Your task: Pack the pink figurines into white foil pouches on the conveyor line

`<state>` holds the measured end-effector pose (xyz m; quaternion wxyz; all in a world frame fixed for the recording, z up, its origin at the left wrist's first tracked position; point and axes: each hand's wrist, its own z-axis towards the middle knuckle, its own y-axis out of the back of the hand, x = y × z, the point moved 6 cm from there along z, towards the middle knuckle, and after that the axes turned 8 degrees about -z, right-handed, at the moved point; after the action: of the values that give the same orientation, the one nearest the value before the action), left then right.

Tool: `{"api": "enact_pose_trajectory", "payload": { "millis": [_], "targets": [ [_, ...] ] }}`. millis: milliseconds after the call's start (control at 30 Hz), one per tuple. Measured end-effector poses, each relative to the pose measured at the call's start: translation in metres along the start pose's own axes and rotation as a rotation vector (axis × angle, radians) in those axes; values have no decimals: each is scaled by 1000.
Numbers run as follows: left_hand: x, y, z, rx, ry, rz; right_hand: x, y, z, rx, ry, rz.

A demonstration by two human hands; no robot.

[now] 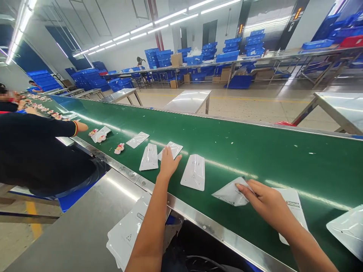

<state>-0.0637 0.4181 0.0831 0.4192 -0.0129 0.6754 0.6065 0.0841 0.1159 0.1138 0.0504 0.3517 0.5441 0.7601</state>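
A long green conveyor belt [255, 151] runs across the view, with several clear plastic bags lying flat on it. My left hand [168, 163] reaches out flat over the belt, its fingers resting on one clear bag [173, 148]. Another bag [149, 156] lies just to its left and a third bag [194, 172] to its right. My right hand [265, 200] presses its fingertips on a tilted bag [231, 193] near the belt's front edge. A printed bag [295, 211] lies partly under my right forearm.
A stack of printed bags [126, 236] sits on the steel table [79, 230] below my left arm. A co-worker in a dark top [34, 151] sits at the left by small pink-and-white toys [119, 148]. Steel tables and stacked blue crates [227, 51] stand beyond the belt.
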Motion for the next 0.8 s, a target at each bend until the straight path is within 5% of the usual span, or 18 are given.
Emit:
{"api": "enact_pose_trajectory", "payload": {
  "millis": [133,267,433,567,667,800],
  "targets": [
    [28,-25,25,-29,49,111,-47,-17,12,148,-203,-24],
    [29,-32,19,-17,-35,160,-62,-3,21,-140,-285,-234],
    [6,-9,1,-8,-95,181,5,-2,22,-402,60,-183],
    [-20,28,-37,34,-121,166,78,-21,23,-378,409,-136],
    [-41,51,-80,175,-176,56,123,-38,22,-298,607,-185],
    [-49,65,-122,385,-185,-236,154,-50,15,-210,781,-91]
  ]
}}
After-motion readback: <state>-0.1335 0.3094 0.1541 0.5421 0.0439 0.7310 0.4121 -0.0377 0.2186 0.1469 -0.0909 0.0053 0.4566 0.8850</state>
